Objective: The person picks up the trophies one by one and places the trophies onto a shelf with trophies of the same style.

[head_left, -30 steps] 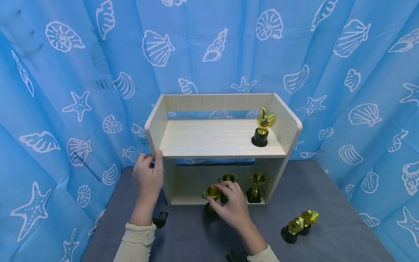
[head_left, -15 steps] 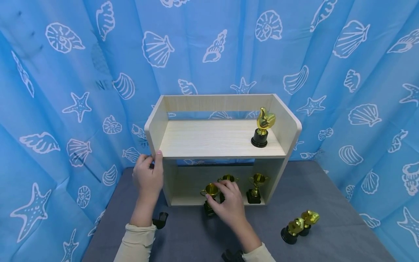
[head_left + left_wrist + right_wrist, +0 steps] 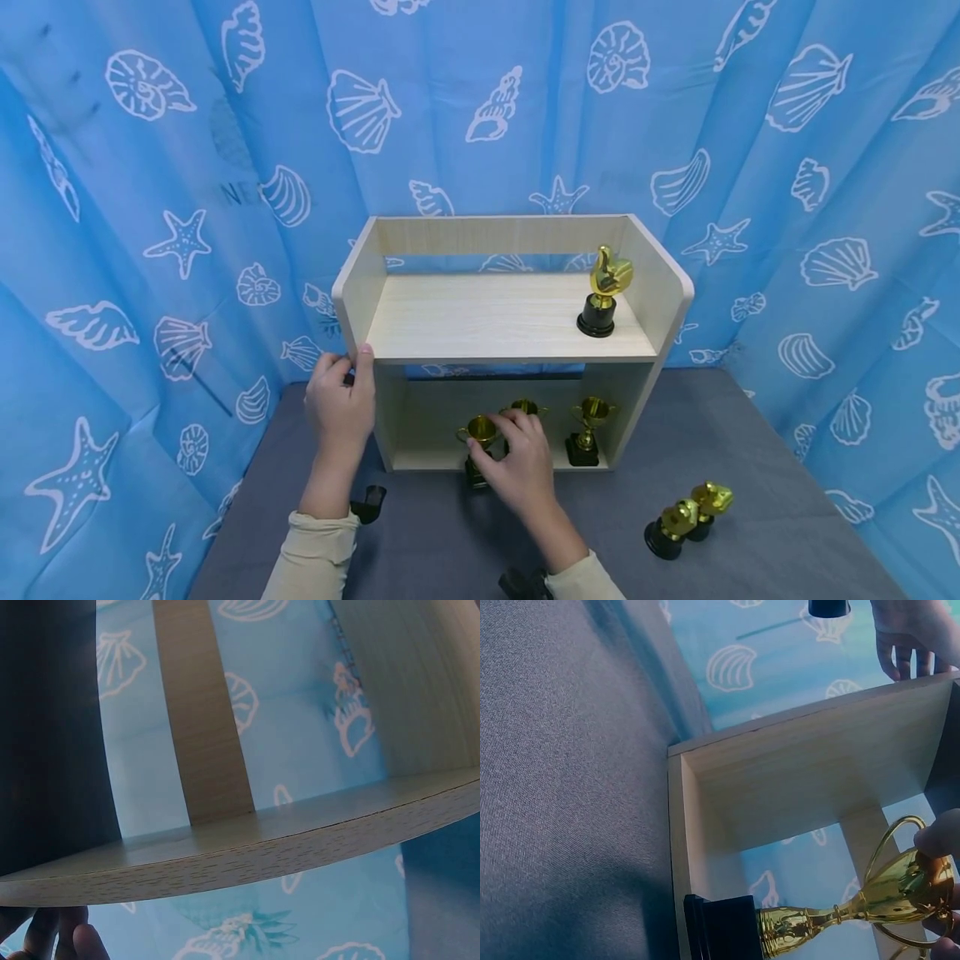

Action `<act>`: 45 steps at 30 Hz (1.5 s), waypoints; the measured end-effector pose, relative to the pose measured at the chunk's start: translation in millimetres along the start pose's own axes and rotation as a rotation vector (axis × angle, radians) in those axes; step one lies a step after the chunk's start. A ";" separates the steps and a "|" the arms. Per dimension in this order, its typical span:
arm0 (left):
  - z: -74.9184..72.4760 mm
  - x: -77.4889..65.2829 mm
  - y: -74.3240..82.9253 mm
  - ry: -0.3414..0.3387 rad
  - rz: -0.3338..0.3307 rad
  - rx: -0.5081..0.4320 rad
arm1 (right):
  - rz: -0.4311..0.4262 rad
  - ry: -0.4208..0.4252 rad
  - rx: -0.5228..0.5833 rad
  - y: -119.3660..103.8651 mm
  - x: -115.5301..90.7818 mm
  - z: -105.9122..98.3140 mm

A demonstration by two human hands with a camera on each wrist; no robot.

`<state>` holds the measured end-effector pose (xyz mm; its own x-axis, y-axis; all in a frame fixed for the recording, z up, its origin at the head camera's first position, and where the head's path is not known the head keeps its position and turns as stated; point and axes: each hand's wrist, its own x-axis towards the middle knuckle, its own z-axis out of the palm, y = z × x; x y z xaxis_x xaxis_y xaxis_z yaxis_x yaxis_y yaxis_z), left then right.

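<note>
My right hand [image 3: 517, 467] pinches the bowl of a small gold trophy cup [image 3: 480, 431] between thumb and fingers. The cup is upright on a black base [image 3: 724, 926], at the front edge of the lower shelf; the right wrist view shows it sideways. I cannot tell whether the base touches the board. My left hand [image 3: 341, 400] touches the outer left side of the pale wooden shelf [image 3: 480, 317], its fingertips [image 3: 45, 930] against the panel. Behind my right hand another trophy cup [image 3: 525, 407] is partly hidden. A third trophy cup [image 3: 588, 429] stands at the lower right.
On the upper shelf, a gold thumbs-up trophy [image 3: 603, 292] stands at the right. Two more gold trophies with black bases, one front [image 3: 670, 527] and one behind [image 3: 708, 504], stand on the grey tablecloth [image 3: 780, 517]. A blue shell-print curtain [image 3: 480, 108] hangs behind.
My right hand has moved slightly left and toward the shelf with the trophy cup. My left hand stays in place on the shelf's side.
</note>
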<state>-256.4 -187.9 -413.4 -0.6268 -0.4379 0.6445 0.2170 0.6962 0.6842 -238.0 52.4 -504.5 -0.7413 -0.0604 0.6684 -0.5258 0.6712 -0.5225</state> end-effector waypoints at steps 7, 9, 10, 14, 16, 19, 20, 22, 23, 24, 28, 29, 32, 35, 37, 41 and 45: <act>-1.3 0.9 -0.5 0.015 0.012 0.004 | 0.027 -0.005 0.015 -1.9 1.1 8.2; -1.4 1.1 -0.3 0.016 0.017 0.003 | 0.031 -0.005 0.023 -2.4 1.9 9.5; -1.5 1.0 0.0 0.015 0.018 0.003 | 0.036 -0.008 0.026 -2.7 2.2 10.0; -1.3 0.0 0.8 0.003 0.011 0.010 | 0.053 -0.040 0.034 -5.1 1.9 10.7; -0.8 -0.8 0.9 0.004 0.003 0.013 | 0.053 -0.061 0.022 -5.8 1.4 11.1; -0.2 -1.9 0.7 0.011 -0.002 0.013 | 0.050 -0.081 0.005 -7.0 1.4 11.6; -0.1 -2.0 0.6 0.014 -0.002 0.012 | 0.050 -0.081 -0.001 -7.2 1.4 11.9; 0.2 -2.3 0.5 0.018 0.003 0.011 | 0.052 -0.077 -0.009 -7.7 1.6 12.5; 0.2 -2.1 0.5 0.019 0.005 0.009 | 0.053 -0.074 -0.008 -8.0 1.7 12.7; 0.3 -2.1 0.5 0.021 0.010 0.010 | 0.049 -0.069 -0.010 -7.8 1.8 13.0; 0.7 -1.3 0.8 0.029 0.023 0.014 | 0.041 -0.054 -0.001 -7.4 3.2 13.9; 0.9 -1.1 0.9 0.031 0.025 0.017 | 0.037 -0.050 -0.001 -7.1 3.7 14.2; 1.5 -0.6 0.8 0.035 0.028 0.018 | 0.030 -0.044 -0.004 -6.7 4.5 14.9; 1.8 -0.3 0.6 0.037 0.026 0.012 | 0.017 -0.040 -0.025 -6.1 4.5 16.0; 1.8 -0.2 0.4 0.036 0.022 0.004 | 0.005 -0.036 -0.044 -5.8 4.2 16.8; 1.9 -0.3 0.4 0.035 0.016 -0.004 | -0.016 -0.027 -0.080 -5.5 4.0 17.9; 2.5 -0.4 0.0 0.035 0.016 0.004 | -0.010 -0.018 -0.087 -5.4 4.4 18.7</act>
<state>-258.0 -186.3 -414.6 -0.5967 -0.4461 0.6670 0.2239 0.7056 0.6723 -246.2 34.7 -508.6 -0.7441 -0.0805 0.6632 -0.4957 0.7320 -0.4673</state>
